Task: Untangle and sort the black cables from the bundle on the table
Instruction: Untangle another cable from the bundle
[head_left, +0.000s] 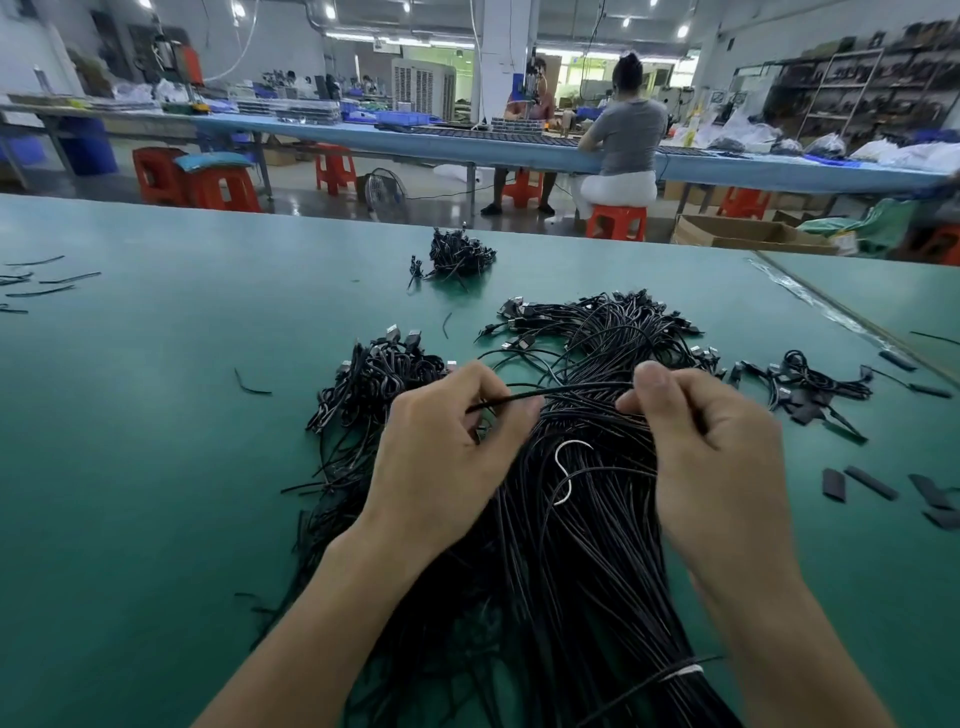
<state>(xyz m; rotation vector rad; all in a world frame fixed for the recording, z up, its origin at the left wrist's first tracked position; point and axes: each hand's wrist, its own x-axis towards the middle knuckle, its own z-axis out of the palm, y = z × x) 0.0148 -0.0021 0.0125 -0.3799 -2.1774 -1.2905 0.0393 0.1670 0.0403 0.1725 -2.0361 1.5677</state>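
**Over the green bench: one strand lifted off the bundle**

Across the middle of the green-topped bench (156, 415), right in front of me, lies the big bundle of long, round black cables (571, 545). Its plug ends fan out away from me and a white band (685, 671) cinches its near end. My left hand (441, 452) and my right hand (717, 447) are each closed in a pinch, thumb against forefinger, on a single thin black cable (571, 388) stretched between them just above the bundle.

I judge these cables to be light, limp and smooth-skinned. One should slide free if drawn along its own length, but it may snag where its plug catches on the neighbours. A firm pinch mid-strand or close to the plug looks best, with a steady pull and no jerk, since a loose loop could tighten into a knot.

A curled white wire tie (569, 467) rests on the bundle between my hands. A smaller heap of black cables (374, 379) sits just beside the bundle on my left, a loose black cluster (815, 379) lies to the right, and a small black pile (460, 257) sits well apart near the far edge. Which of these is sorted, I cannot tell. Short flat black sleeve pieces (870, 482) lie scattered on the right.
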